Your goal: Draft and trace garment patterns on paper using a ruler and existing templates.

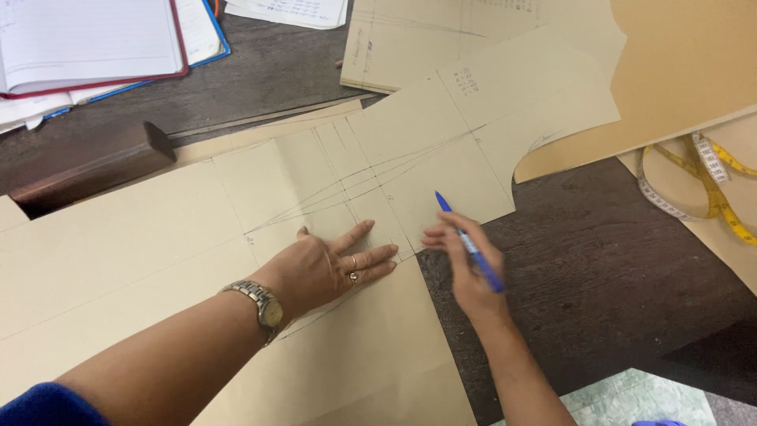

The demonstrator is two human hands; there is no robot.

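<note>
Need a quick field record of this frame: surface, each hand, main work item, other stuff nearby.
surface: dark wooden table
left hand: flat on the paper pattern piece, fingers spread; ring and wristwatch worn
right hand: holds a blue pen, tip on the pattern near its lower edge
pattern: tan paper with drawn pencil lines, lying on larger tan sheets
nearby: yellow measuring tape at right, open notebooks top left, wooden block

An open notebook [87, 35] with lined pages and a red edge is seen at the upper left of the dark bench [615, 268], laid over a blue-edged folder [213, 35]. A dark wooden block [95, 170] is placed below them. A yellow measuring tape [702, 181] is coiled at right. White sheets [288, 12] are found at top.
</note>
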